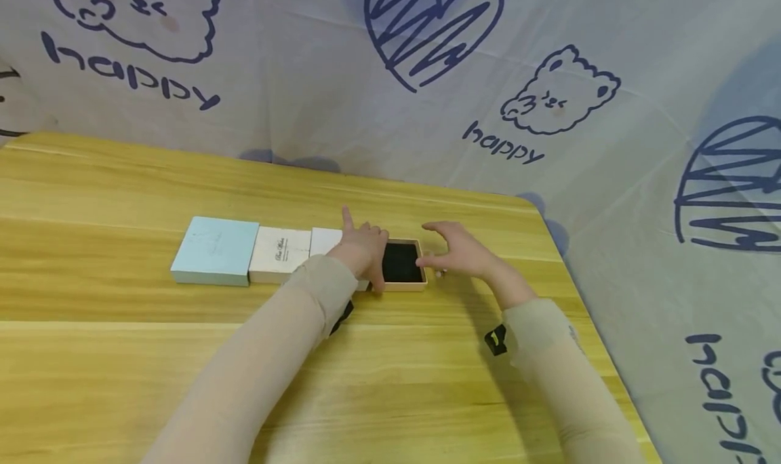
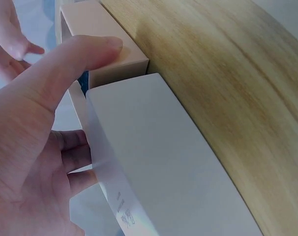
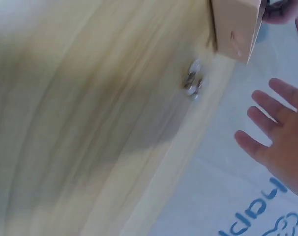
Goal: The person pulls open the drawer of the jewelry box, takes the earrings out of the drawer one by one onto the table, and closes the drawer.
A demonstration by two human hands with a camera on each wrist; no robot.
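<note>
Beside the row of boxes, an open pink box (image 1: 425, 286) with a dark lining (image 1: 403, 264) stands at the right end. My left hand (image 1: 361, 250) spans this box at its left side, its thumb along the near wall and its fingers toward the far side. In the left wrist view that thumb lies flat on the pink wall, against the end of a white box (image 2: 149, 147). My right hand (image 1: 460, 250) is held just right of the pink box, fingers spread and holding nothing. Small shiny pieces (image 3: 193, 81), blurred, lie on the table below it.
Left of the white box, a cream box (image 1: 281, 250) with dark script and a light blue box (image 1: 216, 250) continue the row. The wooden table (image 1: 396, 382) ends at a slanting right edge. Behind hangs a pale cloth (image 1: 305, 77) with printed drawings.
</note>
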